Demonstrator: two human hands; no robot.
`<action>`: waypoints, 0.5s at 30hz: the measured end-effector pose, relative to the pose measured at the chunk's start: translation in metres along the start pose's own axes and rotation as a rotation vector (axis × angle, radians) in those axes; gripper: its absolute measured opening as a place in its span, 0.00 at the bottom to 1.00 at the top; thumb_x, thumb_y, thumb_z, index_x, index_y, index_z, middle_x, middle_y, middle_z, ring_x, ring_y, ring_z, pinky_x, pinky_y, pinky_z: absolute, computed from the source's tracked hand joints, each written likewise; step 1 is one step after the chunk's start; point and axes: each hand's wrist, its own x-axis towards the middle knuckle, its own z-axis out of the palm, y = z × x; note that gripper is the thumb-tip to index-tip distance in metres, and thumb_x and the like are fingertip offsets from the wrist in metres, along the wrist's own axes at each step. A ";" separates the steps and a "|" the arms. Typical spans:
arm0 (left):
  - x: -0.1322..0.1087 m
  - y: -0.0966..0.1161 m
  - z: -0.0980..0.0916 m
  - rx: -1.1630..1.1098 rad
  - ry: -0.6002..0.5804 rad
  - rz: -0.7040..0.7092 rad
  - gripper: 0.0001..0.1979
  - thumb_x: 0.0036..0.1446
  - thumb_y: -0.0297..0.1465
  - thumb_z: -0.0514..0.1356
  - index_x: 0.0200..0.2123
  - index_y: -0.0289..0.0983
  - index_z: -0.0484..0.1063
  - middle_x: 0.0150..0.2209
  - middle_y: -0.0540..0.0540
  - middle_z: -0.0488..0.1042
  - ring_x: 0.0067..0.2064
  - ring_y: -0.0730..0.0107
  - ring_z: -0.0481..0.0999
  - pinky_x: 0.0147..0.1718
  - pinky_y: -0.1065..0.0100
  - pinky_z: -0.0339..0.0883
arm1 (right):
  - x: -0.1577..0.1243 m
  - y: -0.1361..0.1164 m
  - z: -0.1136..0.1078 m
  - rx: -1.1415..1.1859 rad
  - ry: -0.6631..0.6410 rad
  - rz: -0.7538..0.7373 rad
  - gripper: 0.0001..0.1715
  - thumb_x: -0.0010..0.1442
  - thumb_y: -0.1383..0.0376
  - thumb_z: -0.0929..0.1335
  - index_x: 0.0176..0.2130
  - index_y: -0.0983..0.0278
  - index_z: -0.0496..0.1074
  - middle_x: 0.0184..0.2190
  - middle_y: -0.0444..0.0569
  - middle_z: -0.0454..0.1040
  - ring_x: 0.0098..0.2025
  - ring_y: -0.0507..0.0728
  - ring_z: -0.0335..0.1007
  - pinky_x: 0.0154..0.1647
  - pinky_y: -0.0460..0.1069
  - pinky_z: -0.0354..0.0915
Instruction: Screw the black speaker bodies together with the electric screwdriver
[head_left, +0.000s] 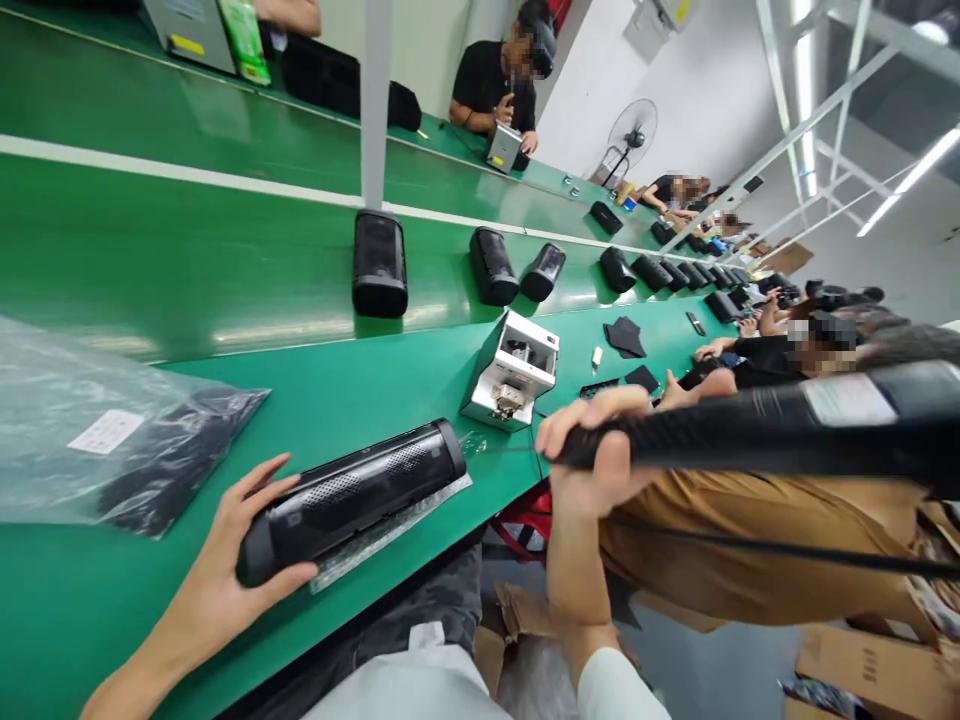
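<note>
My left hand grips the near end of a long black cylinder with a mesh shell, a speaker, which lies on a clear plastic sheet on the green table. My right hand is closed around a black stick-shaped power tool held up in the air to the right, its tip pointing toward the speaker's far end. A cable hangs from the tool.
A clear bag of black parts lies at the left. A white device stands behind the speaker. Several black speakers ride the green conveyor. Other people work at my right and across the line. Cardboard boxes sit on the floor.
</note>
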 end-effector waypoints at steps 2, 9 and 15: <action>-0.007 -0.002 -0.002 0.014 -0.018 -0.002 0.41 0.72 0.59 0.64 0.81 0.80 0.47 0.84 0.59 0.57 0.78 0.32 0.70 0.71 0.25 0.77 | 0.035 0.016 -0.016 -0.088 0.141 -0.076 0.18 0.75 0.51 0.76 0.41 0.56 0.68 0.30 0.35 0.68 0.18 0.47 0.66 0.18 0.45 0.64; -0.012 0.018 0.000 0.050 0.069 -0.014 0.37 0.69 0.54 0.68 0.76 0.73 0.61 0.78 0.52 0.69 0.75 0.30 0.76 0.70 0.23 0.76 | 0.062 0.091 -0.023 -0.169 0.199 -0.056 0.32 0.69 0.40 0.77 0.48 0.52 0.57 0.29 0.29 0.70 0.15 0.48 0.66 0.17 0.46 0.65; -0.009 0.009 0.020 -0.004 0.139 0.067 0.35 0.70 0.48 0.71 0.75 0.61 0.64 0.75 0.44 0.70 0.76 0.37 0.74 0.71 0.28 0.77 | 0.049 0.100 -0.009 -0.199 0.153 0.078 0.33 0.65 0.39 0.78 0.45 0.52 0.58 0.26 0.31 0.68 0.16 0.49 0.64 0.16 0.47 0.64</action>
